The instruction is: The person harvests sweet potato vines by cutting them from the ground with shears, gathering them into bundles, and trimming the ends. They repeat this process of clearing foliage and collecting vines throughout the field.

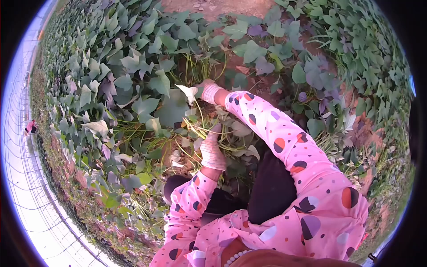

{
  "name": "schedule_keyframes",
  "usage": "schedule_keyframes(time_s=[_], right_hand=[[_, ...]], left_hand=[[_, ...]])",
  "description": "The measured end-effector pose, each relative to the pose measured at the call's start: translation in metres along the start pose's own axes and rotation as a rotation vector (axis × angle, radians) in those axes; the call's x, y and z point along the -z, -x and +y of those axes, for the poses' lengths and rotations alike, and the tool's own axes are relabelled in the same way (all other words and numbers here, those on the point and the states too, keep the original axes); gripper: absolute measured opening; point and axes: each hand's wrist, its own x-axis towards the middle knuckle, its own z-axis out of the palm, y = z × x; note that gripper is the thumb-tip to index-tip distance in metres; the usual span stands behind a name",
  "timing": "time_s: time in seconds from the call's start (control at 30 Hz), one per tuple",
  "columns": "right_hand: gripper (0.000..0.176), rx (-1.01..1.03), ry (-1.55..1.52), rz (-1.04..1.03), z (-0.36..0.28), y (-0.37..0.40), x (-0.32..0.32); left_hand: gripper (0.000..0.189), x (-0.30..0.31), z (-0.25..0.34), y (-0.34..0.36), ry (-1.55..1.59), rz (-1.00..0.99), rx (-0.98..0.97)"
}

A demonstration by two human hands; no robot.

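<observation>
I am crouched in a bed of sweet potato vines (133,66). My left hand (211,150), in a pale knitted glove, is closed around a bundle of long green stems (195,127) that fan out to the upper left. Further out, my right hand (209,91), also gloved, reaches into the leaves next to a pale upturned leaf (188,92). Its fingers are hidden among the foliage. Both arms wear pink sleeves with dark and red dots.
Dense green and purplish leaves cover the ground on all sides. Bare reddish soil (213,6) shows at the top and a patch (171,151) under the stems. My dark-trousered knees (271,187) are below. A distant person in pink (30,127) stands by netting at far left.
</observation>
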Motion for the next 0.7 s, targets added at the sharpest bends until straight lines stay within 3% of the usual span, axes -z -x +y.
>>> schedule_keyframes(time_s=[0.03, 0.1, 0.17, 0.23, 0.3, 0.37, 0.43, 0.5, 0.57, 0.63, 0.7], right_hand=[[0.022, 0.044, -0.175, 0.014, 0.009, -0.003, -0.009], [0.026, -0.072, -0.116, -0.044, 0.007, 0.021, 0.009], [0.03, -0.054, -0.352, 0.241, 0.008, 0.04, 0.017], [0.035, -0.244, -0.477, 0.115, -0.004, 0.067, 0.062], [0.03, -0.322, -0.725, 0.349, -0.014, 0.093, 0.082], [0.022, -0.105, -1.0, 0.516, -0.027, 0.123, 0.127], [0.021, -0.07, -1.52, 0.319, -0.048, 0.154, 0.171], [0.019, -0.019, -1.703, 0.226, -0.063, 0.168, 0.185], [0.015, 0.018, -1.77, 0.197, -0.062, 0.179, 0.189], [0.014, 0.056, -1.872, 0.107, -0.056, 0.188, 0.184], [0.016, 0.027, -1.789, 0.145, -0.044, 0.194, 0.172]], left_hand=[[0.024, -0.001, 0.004, 0.002, 0.037, 0.006, 0.024], [0.024, 0.0, 0.012, 0.0, 0.024, 0.02, -0.03], [0.024, -0.001, 0.018, -0.001, 0.06, 0.084, -0.125], [0.025, 0.0, 0.027, 0.001, 0.054, 0.042, -0.205], [0.03, 0.001, 0.039, 0.001, 0.066, 0.002, -0.204], [0.034, 0.011, 0.045, -0.005, -0.035, -0.066, -0.362], [0.035, -0.009, 0.049, 0.019, -0.221, -0.046, -0.498], [0.037, 0.008, 0.048, 0.014, -0.665, -0.16, -0.608], [0.045, -0.003, 0.05, 0.031, -0.894, -0.109, -0.58], [0.044, -0.007, 0.047, 0.041, -0.572, -0.078, -0.42], [0.048, 0.004, 0.047, 0.038, -0.599, -0.138, -0.451]])
